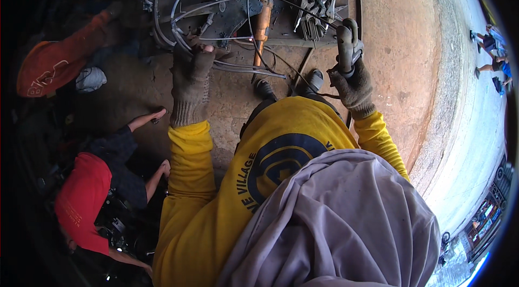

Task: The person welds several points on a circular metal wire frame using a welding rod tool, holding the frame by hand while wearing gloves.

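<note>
View from above a person in a yellow long-sleeved shirt (216,200) with a pale grey cloth (335,222) draped over the head and shoulders at the lower centre of the frame. Both hands wear worn grey-brown knitted gloves. The left hand (192,68), just left of centre in the upper half, is clenched around a bundle of bent grey metal rods (184,11) that loop up toward the top of the frame. The right hand (351,84), at upper right of centre, grasps the handle of a dark clamp-like tool (347,41) held upright, with a thin black cable (292,5) running from it across to the upper left. Between the hands, at top centre, a dark steel plate (281,22) lies on the concrete floor (389,43), carrying an orange-handled tool (262,22) and a cluster of small grey metal pieces (311,14). The person's two dark shoes (289,84) show just below the plate. At lower left a second person in a red shirt (81,200) crouches; at upper left an orange sleeve (59,57) of a third person reaches in
</note>
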A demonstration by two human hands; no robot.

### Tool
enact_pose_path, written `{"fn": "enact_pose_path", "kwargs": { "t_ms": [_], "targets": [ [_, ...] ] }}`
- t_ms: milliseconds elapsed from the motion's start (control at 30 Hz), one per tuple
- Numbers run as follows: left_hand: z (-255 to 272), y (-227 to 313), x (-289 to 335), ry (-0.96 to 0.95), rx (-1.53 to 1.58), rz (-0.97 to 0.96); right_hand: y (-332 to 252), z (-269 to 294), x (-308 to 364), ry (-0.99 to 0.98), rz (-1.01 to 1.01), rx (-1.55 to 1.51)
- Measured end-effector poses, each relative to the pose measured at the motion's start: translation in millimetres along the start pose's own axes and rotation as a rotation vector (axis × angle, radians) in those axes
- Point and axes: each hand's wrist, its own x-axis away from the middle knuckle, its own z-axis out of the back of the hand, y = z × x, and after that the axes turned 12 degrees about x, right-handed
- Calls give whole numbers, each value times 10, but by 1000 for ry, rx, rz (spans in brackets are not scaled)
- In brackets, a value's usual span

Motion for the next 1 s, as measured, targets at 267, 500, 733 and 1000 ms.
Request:
{"fn": "enact_pose_path", "kwargs": {
  "t_ms": [267, 500, 733, 1000],
  "targets": [
    [-133, -139, 147, 45, 230, -26, -72, 17, 28, -43, 145, 217],
    [-160, -160, 116, 101, -289, -168, -117, -3, 1, -30, 153, 234],
    [-266, -92, 134, -3, -503, -317, -62, -27, 34, -20, 79, 188],
    [-243, -126, 133, 76, -593, -300, -112, -37, 19, -28, 49, 183]
  ]
}}
